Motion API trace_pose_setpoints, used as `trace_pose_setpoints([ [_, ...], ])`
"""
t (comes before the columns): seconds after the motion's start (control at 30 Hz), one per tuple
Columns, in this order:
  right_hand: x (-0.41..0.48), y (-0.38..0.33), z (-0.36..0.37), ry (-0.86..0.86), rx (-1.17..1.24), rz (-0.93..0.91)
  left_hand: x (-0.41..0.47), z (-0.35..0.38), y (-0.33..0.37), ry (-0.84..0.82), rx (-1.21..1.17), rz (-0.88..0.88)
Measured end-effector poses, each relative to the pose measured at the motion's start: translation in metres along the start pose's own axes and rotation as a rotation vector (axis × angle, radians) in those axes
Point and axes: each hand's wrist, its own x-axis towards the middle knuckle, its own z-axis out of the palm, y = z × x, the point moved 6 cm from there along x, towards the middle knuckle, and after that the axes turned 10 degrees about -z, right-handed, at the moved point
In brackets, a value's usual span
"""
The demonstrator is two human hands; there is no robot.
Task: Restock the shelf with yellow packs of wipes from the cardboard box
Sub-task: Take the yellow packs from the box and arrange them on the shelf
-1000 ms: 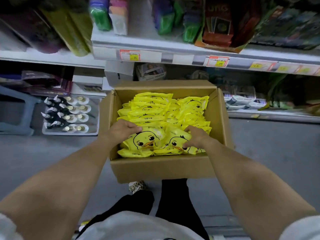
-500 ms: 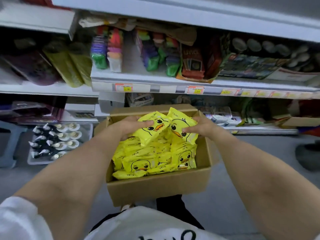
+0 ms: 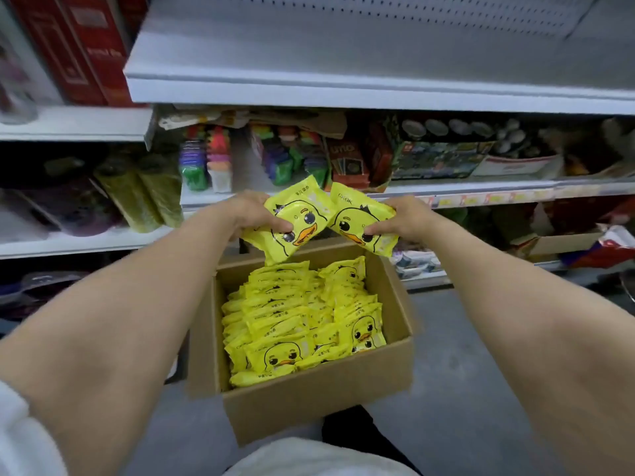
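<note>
Top of view: the upper shelf (image 3: pixel 343 56) runs L to R, its white front lip above both hands, grey board and pegged back panel showing behind it; open air btwn that lip and the held packs. One level down, the toy shelf (image 3: pixel 481 187) has its price-strip edge just behind the knuckles, stocked w/ coloured blocks (image 3: pixel 213 159) and a UNO box (image 3: pixel 345 161); green rolls (image 3: pixel 137 197) lie on the bay to the L. Some red boxes (image 3: pixel 86 46) stand top L, beside the upper shelf's end. Low centre, the cardboard box (image 3: pixel 309 403) is open-topped, its near wall close to the person's white shirt (image 3: pixel 309 458), its far rim under the hands. Grey floor (image 3: pixel 481 355) shows R of the box, up to the bottom shelf edge. The left hand (image 3: pixel 252 214) grips one yellow pack (image 3: pixel 299 223) by its L edge, thumb on the printed duck face, pack tilted, lower corner hanging over the box's far rim. The right hand (image 3: pixel 405 218) pinches a second yellow pack (image 3: pixel 364 223) by its R edge, thumb on front, tilted the opposite way. The 2 packs touch near their inner top corners in a shallow V, both lifted above the box and in front of the toy shelf edge, below the upper shelf lip. The other packs in the box (image 3: pixel 302 321) lie in overlapping rows, filling most of it, well below both hands.
</note>
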Motion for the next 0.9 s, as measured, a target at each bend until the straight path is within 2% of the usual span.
trace_pose_setpoints([
  [0.17, -0.015, -0.040, -0.050, 0.126, -0.009, -0.113, -0.044, -0.020, 0.044, 0.102, 0.094, 0.104],
  [0.43, -0.007, -0.099, -0.124, 0.196, 0.057, -0.326, -0.100, -0.060, 0.100, 0.358, 0.187, 0.187],
  [0.67, 0.027, -0.137, -0.162, 0.244, 0.122, -0.507, -0.120, -0.080, 0.136, 0.538, 0.190, 0.155],
  [0.9, 0.056, -0.156, -0.189, 0.313, 0.219, -0.567, -0.117, -0.091, 0.155, 0.638, 0.263, 0.109],
])
